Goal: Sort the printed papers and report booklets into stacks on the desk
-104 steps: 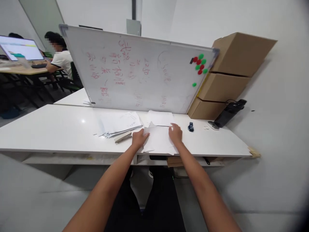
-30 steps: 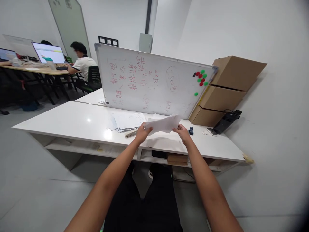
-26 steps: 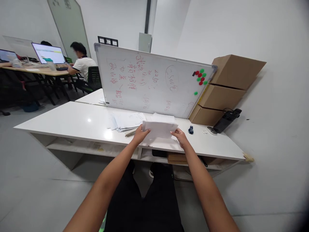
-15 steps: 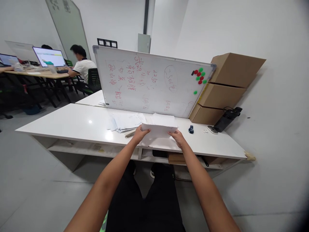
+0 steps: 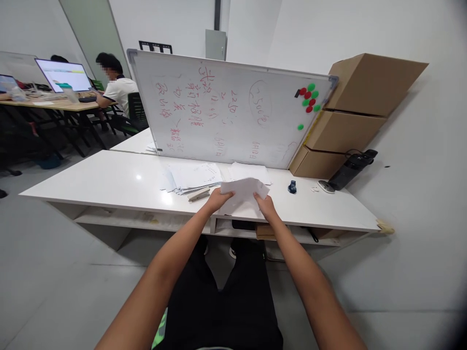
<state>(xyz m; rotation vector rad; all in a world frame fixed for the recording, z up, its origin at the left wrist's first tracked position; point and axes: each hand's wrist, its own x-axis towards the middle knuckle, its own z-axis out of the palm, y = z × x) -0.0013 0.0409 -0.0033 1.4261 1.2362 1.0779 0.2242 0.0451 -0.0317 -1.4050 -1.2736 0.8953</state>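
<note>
White paper sheets are held up between my two hands, over the front edge of the white desk; how many sheets cannot be told. My left hand is closed on their left side, thumb on the near face. On the right side, my right hand pinches them, and the corner there bends. Behind the held sheets lies a white paper stack. To the left are a fanned pile of papers with marks on it and a beige stapler close to my left hand.
A whiteboard with red writing and round magnets leans behind the desk. Cardboard boxes are stacked at right, with a black bottle and a small dark blue object near them. A person sits at another desk.
The sheets were low on the desk, then were lifted between both hands. Since half a second ago they have tipped and bent at the right corner. My view has shifted slightly.
</note>
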